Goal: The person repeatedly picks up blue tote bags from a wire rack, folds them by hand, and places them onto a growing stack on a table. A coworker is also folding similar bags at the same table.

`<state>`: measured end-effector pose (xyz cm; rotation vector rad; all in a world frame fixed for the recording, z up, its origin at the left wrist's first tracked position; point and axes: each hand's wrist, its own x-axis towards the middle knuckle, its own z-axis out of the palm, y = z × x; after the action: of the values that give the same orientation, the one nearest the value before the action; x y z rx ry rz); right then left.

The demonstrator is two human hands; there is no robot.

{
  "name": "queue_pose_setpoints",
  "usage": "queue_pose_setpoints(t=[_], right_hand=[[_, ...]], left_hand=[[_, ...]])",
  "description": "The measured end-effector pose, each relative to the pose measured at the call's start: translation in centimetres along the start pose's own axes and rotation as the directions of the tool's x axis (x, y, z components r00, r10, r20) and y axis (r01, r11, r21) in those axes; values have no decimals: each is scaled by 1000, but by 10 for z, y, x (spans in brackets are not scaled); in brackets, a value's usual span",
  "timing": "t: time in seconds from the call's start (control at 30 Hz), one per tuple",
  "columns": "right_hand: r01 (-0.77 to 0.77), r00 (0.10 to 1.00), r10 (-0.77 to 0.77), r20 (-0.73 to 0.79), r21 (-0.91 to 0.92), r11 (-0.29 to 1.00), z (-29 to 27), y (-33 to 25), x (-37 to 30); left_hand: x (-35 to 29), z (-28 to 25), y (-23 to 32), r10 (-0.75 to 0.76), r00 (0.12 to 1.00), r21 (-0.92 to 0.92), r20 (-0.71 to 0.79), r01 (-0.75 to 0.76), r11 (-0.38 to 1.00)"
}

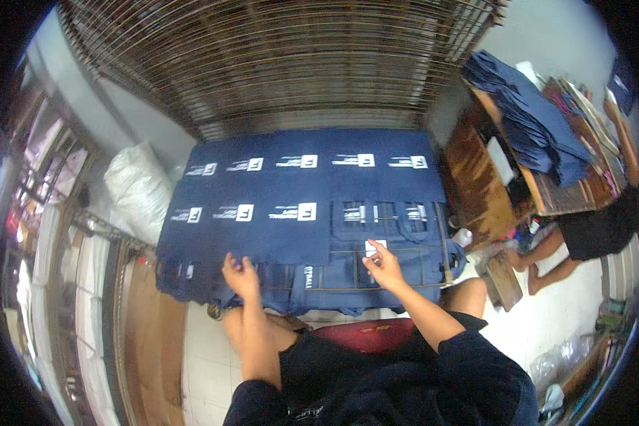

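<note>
Navy fabric pieces [263, 188] with white printed marks lie in rows on a wire rack level [348, 287] in front of me. My left hand [241, 277] is over the near edge of the fabric at the left, its fingers loosely bent and apart, with nothing visible in them. Farther right, my right hand [383, 268] reaches over the part where rack wires show between pieces. Its thumb and forefinger are apart beside a white printed square [375, 248]. Whether either hand touches the cloth is hard to tell.
A stack of wire rack levels [284, 64] tilts up behind the fabric. At the right, a wooden cabinet [486, 160] bears a pile of navy cloth [529, 117], and another person's legs [550, 263] show beside it. A white plastic sack [138, 188] stands left.
</note>
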<state>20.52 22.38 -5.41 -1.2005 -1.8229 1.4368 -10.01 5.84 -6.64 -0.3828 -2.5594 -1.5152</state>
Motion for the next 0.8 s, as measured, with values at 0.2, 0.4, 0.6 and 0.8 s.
queue_pose_setpoints(t=[0.2,0.4,0.6,0.8], right_hand=[[74,952,-156,-265,-296,952,-122,26,-61],[-60,860,-102,-500,-297,953,-174,80,-96],[-30,888,-187,-420,-457,889,-158,89,-85],[-52,912,-129,-389,-422,905,-164,91,-83]], left_hand=[[-64,-55,69,130,893,-424,431,73,903],[-228,-68,104,311,290,-351,905,98,931],[-260,-30,54,-37,-292,-76,956,-365,928],[-276,-14,19,-30,-319,-119,947,-439,891]])
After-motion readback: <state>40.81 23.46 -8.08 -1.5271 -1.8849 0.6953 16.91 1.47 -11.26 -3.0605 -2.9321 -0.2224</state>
